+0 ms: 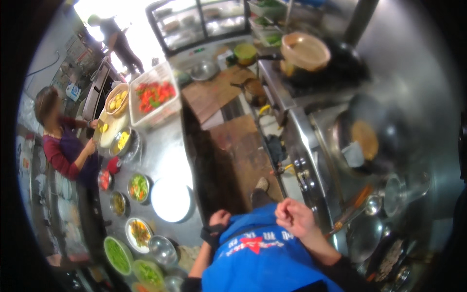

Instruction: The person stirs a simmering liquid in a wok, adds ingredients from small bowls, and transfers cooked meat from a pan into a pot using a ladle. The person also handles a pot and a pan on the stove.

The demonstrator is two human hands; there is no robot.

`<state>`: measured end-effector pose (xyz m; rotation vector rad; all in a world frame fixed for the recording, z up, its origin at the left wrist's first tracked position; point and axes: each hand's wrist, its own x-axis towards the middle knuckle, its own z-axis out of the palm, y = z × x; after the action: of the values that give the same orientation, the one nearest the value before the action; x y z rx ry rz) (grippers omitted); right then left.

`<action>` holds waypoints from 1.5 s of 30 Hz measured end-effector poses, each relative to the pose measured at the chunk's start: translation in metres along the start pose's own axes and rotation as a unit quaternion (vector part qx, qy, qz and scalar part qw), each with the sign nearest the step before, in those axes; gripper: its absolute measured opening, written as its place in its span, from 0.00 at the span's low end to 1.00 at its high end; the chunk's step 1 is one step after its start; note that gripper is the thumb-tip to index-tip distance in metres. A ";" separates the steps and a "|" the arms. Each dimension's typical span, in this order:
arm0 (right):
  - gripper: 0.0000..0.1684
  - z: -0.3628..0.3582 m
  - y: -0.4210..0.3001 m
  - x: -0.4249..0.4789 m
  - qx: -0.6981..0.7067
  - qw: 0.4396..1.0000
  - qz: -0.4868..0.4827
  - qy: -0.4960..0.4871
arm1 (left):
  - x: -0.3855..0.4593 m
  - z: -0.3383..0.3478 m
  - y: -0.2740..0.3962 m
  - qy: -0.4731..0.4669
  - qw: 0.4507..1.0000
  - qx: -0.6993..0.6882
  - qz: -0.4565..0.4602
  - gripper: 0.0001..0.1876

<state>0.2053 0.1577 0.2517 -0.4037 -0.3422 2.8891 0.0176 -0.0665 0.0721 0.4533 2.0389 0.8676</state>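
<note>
My left hand (220,219), with a dark band at the wrist, is beside the blue apron (262,255) and holds nothing that I can see; its fingers are partly hidden. My right hand (292,217) is raised in front of the apron's right side, fingers curled, with no object visible in it. White plates (171,200) lie on the metal table left of my left hand. Near them stand metal bowls of cut vegetables (138,187) and a white plate of food (139,234). At right, a wok (365,142) on the stove holds a brown round thing and a pale cloth.
Across the table a person (67,146) holds a knife at a cutting board (115,127). A white crate of red and green peppers (155,96) stands farther along. The stove edge (310,138) runs along my right, with a ladle (373,204) nearby. Cardboard (240,146) covers the floor.
</note>
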 end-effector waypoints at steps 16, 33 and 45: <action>0.05 -0.023 -0.124 0.093 -0.316 0.885 -0.132 0.314 | 0.246 -0.060 0.259 -0.040 0.983 -0.076 0.160 0.07; 0.08 0.050 -0.168 0.315 -0.311 0.730 -0.195 0.577 | 0.527 -0.010 0.619 -0.124 0.917 0.107 0.365 0.13; 0.07 0.061 -0.184 0.383 -0.348 0.621 -0.239 0.660 | 0.707 -0.089 0.608 -0.041 0.945 -0.232 0.229 0.08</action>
<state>-0.1420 0.4090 0.2625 -1.9351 -0.9895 1.1864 -0.4598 0.7367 0.1435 0.6913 1.5979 1.5371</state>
